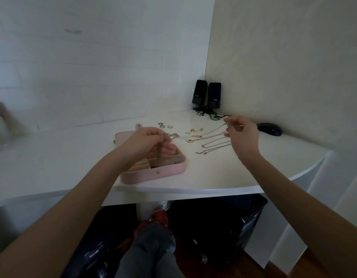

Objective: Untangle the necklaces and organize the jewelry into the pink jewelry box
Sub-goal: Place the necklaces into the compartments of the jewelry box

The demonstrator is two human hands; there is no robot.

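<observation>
Seen from above and behind two bare forearms reaching over a white counter point(223, 173) set into a room corner. Left hand point(147, 140) raised over the open pink jewelry box point(167, 171), grip closed in a pinch of thumb and fingertips on one end of a necklace point(210, 131); a short length of chain point(159, 157) hanging straight down from that pinch toward the divided compartments below, though whether touching the box interior cannot be told. Right hand point(242, 130) lifted well to the right, above the counter, grip likewise pinched shut on the other end of the same thin chain, remaining fingers loosely spread. Necklace stretched slack between the two hands, dipping low toward the counter. Box sitting near the front edge, lid laid back flat behind it, a round snap on its front wall. More necklaces point(213, 146) lying in rough parallel rows on the counter between box and right hand, apart from one another. Several rings point(165, 125) grouped just beyond the lid, and a few small gold-coloured pieces point(196, 129) near them, too small to identify. Two black speakers point(206, 97) standing side by side in the corner with cables trailing, a black computer mouse point(269, 129) just right of the right hand. Below the counter edge, a leg in grey trousers point(151, 249) and dark bags on the floor.
</observation>
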